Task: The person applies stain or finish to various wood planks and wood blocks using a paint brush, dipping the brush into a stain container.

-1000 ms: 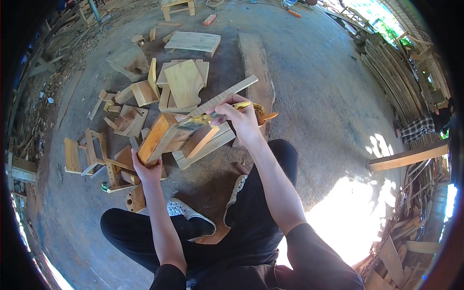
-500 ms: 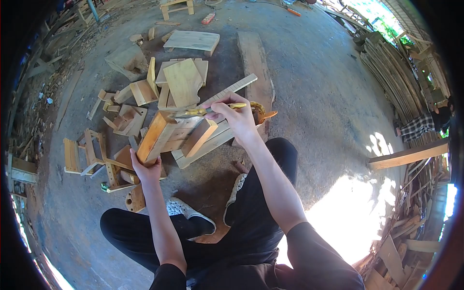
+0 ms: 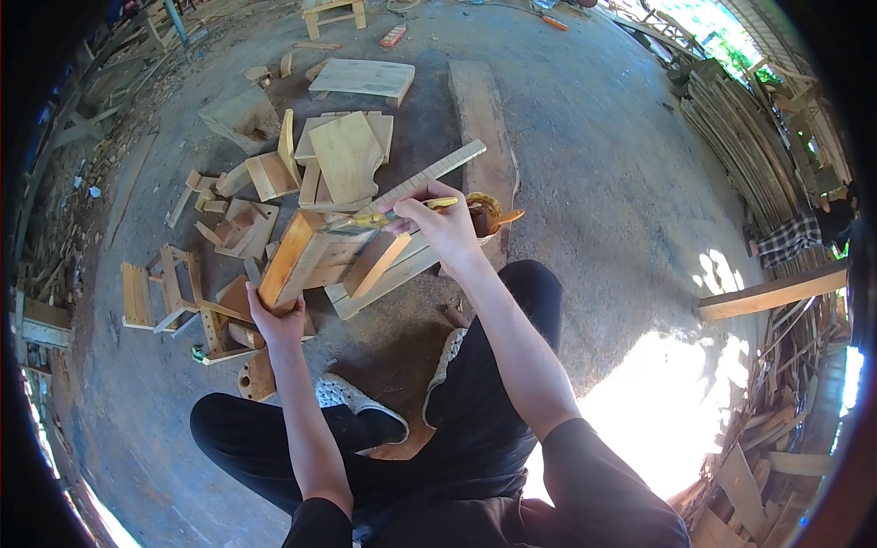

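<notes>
My left hand [image 3: 277, 317] is closed around the near lower end of a small wooden stool-like piece [image 3: 294, 256], which is tilted and has a glossy orange-brown board facing me. In my right hand [image 3: 437, 222] is a paintbrush [image 3: 370, 220] with a yellow handle, pinched between thumb and fingers. Its bristles point left, right at the upper edge of the wooden piece. Just beyond my right hand stands a stained pot [image 3: 481, 203], partly hidden by the hand. An orange handle [image 3: 508, 217] sticks out over its rim.
Several small unfinished wooden pieces lie ahead and left, among them a notched board [image 3: 347, 157] and a slatted piece [image 3: 137, 294]. A long plank [image 3: 477, 110] lies flat on the concrete floor [image 3: 603, 173]. Stacked boards [image 3: 744, 142] line the right side, near a person in a checked garment [image 3: 787, 241].
My right hand and the paintbrush have shifted slightly left along the top of the wooden piece, uncovering more of the pot. My left hand keeps its place.
</notes>
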`<state>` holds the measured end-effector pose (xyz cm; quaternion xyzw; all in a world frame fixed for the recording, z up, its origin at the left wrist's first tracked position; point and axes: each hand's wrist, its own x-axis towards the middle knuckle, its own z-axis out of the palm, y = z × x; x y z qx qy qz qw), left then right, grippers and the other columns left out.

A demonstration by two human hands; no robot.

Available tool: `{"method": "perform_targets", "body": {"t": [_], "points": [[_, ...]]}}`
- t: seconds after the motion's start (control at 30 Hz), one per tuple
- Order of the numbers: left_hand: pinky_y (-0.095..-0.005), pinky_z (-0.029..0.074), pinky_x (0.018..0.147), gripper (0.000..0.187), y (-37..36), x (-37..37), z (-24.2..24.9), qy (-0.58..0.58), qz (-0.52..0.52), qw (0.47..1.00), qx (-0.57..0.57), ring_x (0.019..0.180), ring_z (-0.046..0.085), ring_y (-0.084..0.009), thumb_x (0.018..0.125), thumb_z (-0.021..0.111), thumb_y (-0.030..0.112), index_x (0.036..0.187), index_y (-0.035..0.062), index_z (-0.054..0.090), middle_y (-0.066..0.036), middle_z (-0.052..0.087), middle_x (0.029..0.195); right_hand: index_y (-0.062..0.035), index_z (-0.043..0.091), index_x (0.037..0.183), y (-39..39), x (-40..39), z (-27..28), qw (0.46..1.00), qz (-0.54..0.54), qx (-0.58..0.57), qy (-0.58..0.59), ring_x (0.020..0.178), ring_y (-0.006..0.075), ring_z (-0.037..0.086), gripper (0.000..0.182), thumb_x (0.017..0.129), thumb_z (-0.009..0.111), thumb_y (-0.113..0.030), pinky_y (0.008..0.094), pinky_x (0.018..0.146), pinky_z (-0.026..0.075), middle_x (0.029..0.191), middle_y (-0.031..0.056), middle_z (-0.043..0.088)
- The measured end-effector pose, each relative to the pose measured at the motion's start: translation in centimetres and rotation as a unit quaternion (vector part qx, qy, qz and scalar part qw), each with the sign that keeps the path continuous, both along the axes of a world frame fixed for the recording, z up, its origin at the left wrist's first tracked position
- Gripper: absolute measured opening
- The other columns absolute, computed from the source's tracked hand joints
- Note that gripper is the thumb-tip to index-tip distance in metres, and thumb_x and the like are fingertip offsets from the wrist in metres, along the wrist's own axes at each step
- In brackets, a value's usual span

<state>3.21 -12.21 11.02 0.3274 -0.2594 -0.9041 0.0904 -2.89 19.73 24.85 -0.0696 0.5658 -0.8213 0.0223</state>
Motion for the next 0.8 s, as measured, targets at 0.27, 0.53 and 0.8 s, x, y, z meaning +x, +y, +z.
{"method": "perform_targets", "body": {"t": [0.27,0.53,0.8], "points": [[-0.0402,0.047,0.088,0.052,-0.3,-0.1,-0.6,-0.006,0.006,1.000,0.017,0.114,0.062,-0.0234,0.097,0.068,0.061,0.130,0.0208,0.066,-0.002,0.067,0.128,0.0014,0.063,0.090,-0.1,0.3,0.5,0.998,-0.026,-0.043,0.029,0.080,0.0155,0.076,0.008,0.095,0.069,-0.001,0.0269,0.074,0.063,0.095,0.0172,0.079],[-0.0395,0.049,0.084,0.050,-0.4,0.1,-0.5,0.010,0.003,1.000,0.025,0.113,0.063,-0.0236,0.097,0.069,0.058,0.131,0.0201,0.066,-0.002,0.067,0.126,0.0020,0.063,0.092,0.1,0.1,0.0,0.997,-0.025,0.073,0.001,0.080,0.0159,0.076,0.007,0.096,0.068,0.000,0.0274,0.076,0.063,0.101,0.0193,0.079],[-0.0402,0.050,0.083,0.052,-0.2,0.1,-0.2,0.014,-0.003,1.000,0.024,0.112,0.063,-0.0245,0.098,0.068,0.058,0.131,0.0184,0.065,-0.004,0.067,0.126,0.0022,0.065,0.090,-0.4,0.1,0.2,1.000,-0.004,-0.003,0.015,0.081,0.0152,0.076,0.011,0.095,0.072,-0.003,0.0261,0.073,0.062,0.094,0.0161,0.078]]}}
